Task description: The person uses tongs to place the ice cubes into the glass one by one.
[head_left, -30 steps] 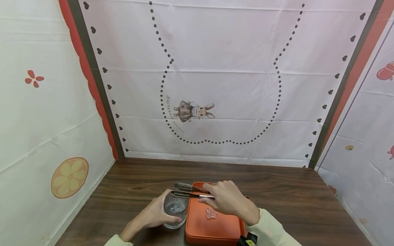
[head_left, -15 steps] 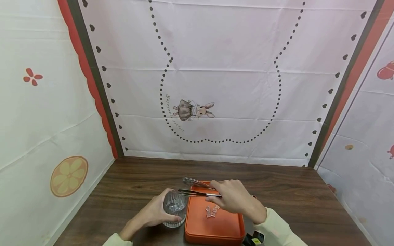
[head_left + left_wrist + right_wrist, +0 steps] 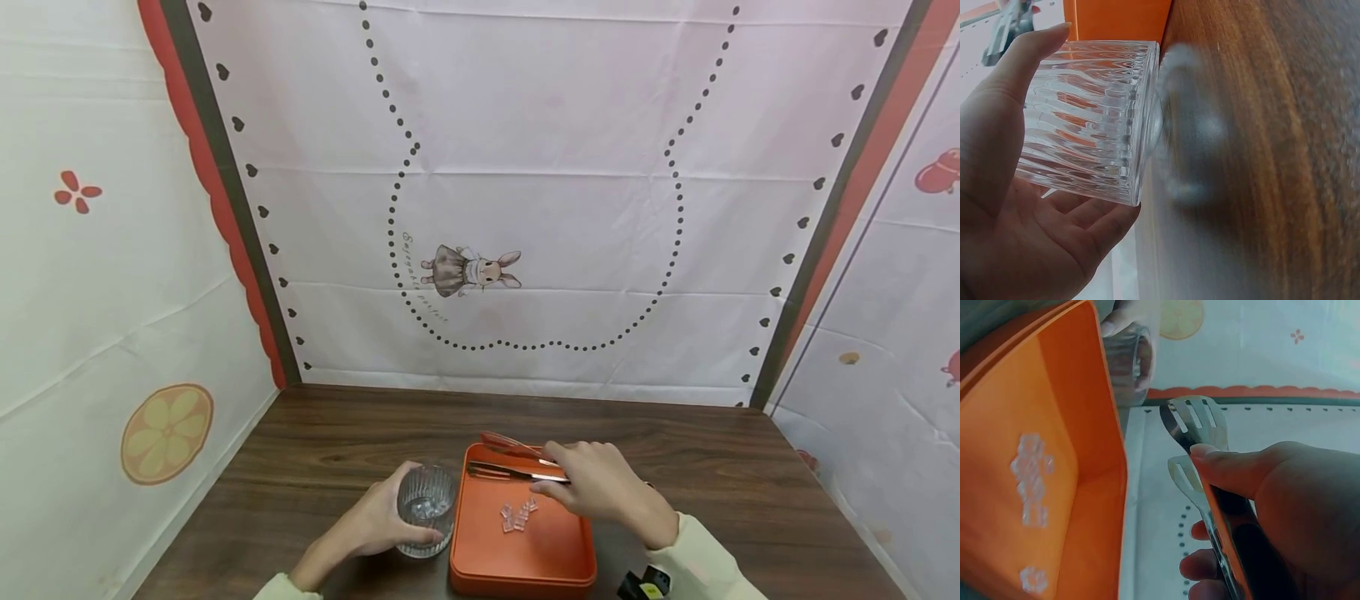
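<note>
My left hand curls round a clear ribbed glass, thumb on one side and fingers on the other. The glass's base is right at the wooden tabletop, and some clear matter shows inside it in the head view. With my right hand I hold metal serving tongs by their arms, over the far part of an orange tray. Their slotted ends stand apart with nothing between them. Several small clear ice-like pieces lie on the tray floor, nearer me than the tongs.
The tray stands just right of the glass on a dark wooden table. Printed white cloth hangs behind the table and along both sides. A small black device sits at my right sleeve.
My right hand has moved to the right with the tongs, from above the glass to over the tray. The left hand and the glass have stayed in place.
</note>
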Tool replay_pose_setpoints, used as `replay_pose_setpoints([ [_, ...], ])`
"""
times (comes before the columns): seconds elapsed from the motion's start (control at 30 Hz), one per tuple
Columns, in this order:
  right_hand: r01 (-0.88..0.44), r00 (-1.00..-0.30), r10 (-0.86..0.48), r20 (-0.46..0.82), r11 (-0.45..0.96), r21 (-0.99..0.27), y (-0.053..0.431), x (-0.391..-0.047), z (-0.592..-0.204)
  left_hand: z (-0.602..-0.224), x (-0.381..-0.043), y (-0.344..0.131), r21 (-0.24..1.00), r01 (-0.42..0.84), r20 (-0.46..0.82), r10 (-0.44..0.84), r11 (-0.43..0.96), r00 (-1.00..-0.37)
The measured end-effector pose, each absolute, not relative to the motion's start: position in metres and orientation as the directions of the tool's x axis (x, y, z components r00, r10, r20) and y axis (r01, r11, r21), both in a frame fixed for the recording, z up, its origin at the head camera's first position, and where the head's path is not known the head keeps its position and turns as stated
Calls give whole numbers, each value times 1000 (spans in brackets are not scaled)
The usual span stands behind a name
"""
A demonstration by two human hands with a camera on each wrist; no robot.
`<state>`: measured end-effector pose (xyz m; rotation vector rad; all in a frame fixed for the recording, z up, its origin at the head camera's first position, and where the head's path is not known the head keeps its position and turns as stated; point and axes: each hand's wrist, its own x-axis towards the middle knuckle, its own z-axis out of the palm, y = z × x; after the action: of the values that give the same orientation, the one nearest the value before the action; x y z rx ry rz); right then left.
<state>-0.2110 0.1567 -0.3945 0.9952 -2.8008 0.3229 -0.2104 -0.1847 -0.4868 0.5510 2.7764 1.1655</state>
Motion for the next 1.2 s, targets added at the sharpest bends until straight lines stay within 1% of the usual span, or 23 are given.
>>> replay_pose_setpoints([
  [0.23,-587,-807,-565,172,801,-119,172,-212,-399,-489,-211,-186,707,312,90,357,635,-930],
  [0.57,-558,-827,-547,126,826,-76,184,-210,-407,-488,-209,-186,712,316,89,366,627,-926],
  [0.73,-519,-853,-514,86,853,-49,186,-211,-408,-487,-209,-186,718,308,81,364,624,-928],
  [0.97,-458,-889,-457,17,888,-44,182,-208,-407,-486,-209,-185,718,293,64,359,632,-931],
  [1.2,-432,-902,-432,1,902,15,179,-207,-411,-485,-210,-184,705,277,49,345,653,-937],
])
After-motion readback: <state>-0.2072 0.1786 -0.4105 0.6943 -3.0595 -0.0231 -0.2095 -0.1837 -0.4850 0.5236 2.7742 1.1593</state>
